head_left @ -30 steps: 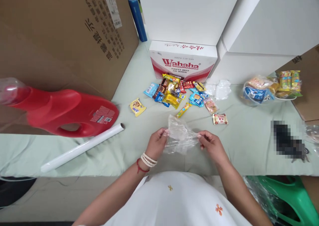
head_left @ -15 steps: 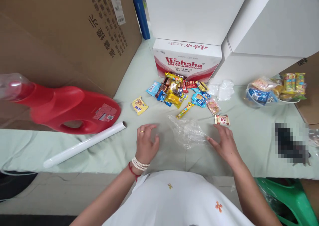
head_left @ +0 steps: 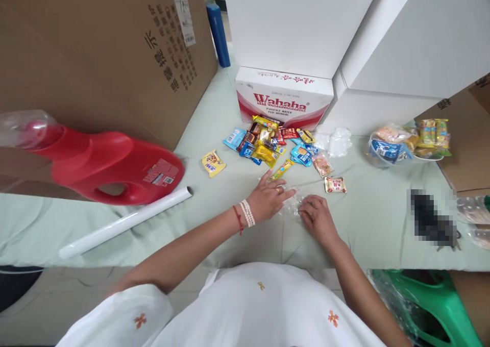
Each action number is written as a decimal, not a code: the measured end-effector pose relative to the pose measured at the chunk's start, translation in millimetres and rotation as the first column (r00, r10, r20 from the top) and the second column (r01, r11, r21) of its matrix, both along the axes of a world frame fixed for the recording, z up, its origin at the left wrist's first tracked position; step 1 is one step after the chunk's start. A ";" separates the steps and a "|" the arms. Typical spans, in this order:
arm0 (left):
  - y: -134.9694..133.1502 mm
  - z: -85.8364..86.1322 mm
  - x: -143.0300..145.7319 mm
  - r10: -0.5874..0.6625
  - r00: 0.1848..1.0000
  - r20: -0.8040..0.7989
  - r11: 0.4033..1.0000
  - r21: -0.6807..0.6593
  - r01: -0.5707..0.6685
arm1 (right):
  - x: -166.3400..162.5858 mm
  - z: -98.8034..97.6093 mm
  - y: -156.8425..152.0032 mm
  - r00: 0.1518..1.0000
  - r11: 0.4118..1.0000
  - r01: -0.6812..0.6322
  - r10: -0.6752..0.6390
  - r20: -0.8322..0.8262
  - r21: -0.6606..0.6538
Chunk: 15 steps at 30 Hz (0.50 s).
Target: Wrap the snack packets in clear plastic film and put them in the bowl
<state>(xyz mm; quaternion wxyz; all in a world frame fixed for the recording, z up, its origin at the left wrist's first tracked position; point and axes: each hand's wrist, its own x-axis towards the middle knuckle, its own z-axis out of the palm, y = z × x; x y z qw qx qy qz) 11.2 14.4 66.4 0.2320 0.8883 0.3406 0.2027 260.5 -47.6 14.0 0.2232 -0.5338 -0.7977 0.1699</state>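
Note:
A clear plastic bag (head_left: pixel 293 204) lies crumpled on the pale green cloth in front of me. My left hand (head_left: pixel 270 198) lies flat over its left part, fingers stretched out. My right hand (head_left: pixel 316 217) presses on its right side with the fingers curled down onto the film. Just beyond my hands sits a pile of small snack packets (head_left: pixel 273 143), with a yellow stick packet (head_left: pixel 280 171) near my left fingertips, a yellow cookie packet (head_left: pixel 213 163) further left and a red-and-white packet (head_left: pixel 336 184) to the right.
A red detergent jug (head_left: pixel 111 166) lies on its side at the left beside a white roll (head_left: pixel 124 222). Cardboard boxes, white boxes and a Wahaha carton (head_left: pixel 285 99) line the back. A bowl of bagged snacks (head_left: pixel 408 143) stands right. A green stool (head_left: pixel 429 301) is below.
I let go of the plastic bag and laid it on the cloth. Both hands then came together over it, the left one moving right to lie flat on it.

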 end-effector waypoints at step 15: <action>-55.0 -1.6 -8.0 0.680 0.725 0.112 0.733 -0.067 -0.677 | 0.4 -12.3 7.8 0.994 0.999 0.047 -0.045 -0.099 0.023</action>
